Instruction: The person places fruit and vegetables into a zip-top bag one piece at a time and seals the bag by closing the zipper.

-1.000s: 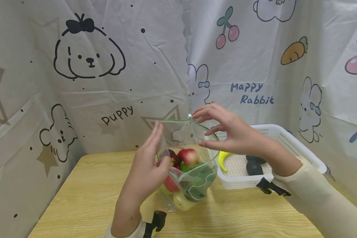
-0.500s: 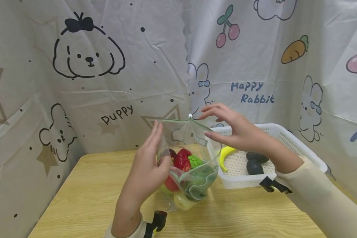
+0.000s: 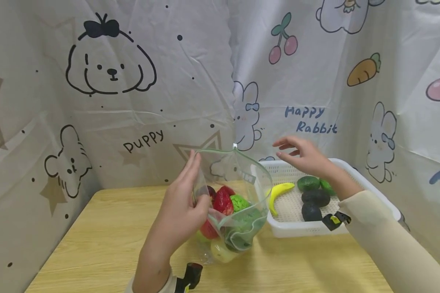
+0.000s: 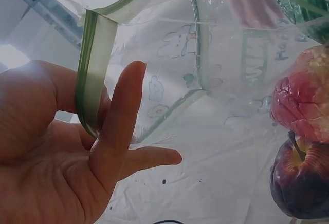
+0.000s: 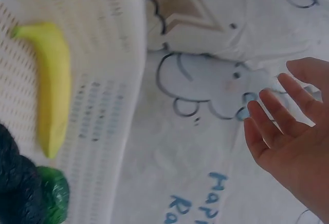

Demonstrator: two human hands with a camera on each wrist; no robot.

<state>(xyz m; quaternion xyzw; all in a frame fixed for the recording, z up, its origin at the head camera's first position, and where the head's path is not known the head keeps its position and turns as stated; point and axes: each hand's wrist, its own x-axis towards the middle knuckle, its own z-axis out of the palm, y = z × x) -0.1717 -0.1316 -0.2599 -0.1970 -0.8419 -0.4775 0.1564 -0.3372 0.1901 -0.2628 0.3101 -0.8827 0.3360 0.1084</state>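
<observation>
A clear zip bag with a green-edged mouth stands on the table, its mouth wide apart. My left hand pinches the left side of its rim, as the left wrist view also shows. Inside lie a dark red apple, a red strawberry-like fruit, green leafy produce and a pale yellow fruit. My right hand hangs over the white basket, holding nothing, its fingers loosely bent. A yellow banana lies at the basket's left side.
Two dark, avocado-like fruits and two green ones share the basket with the banana. Printed cloth hangs behind the wooden table and along its sides.
My right hand has left the bag's zip end and moved right over the basket. The bag's mouth has spread slightly; my left hand keeps its hold.
</observation>
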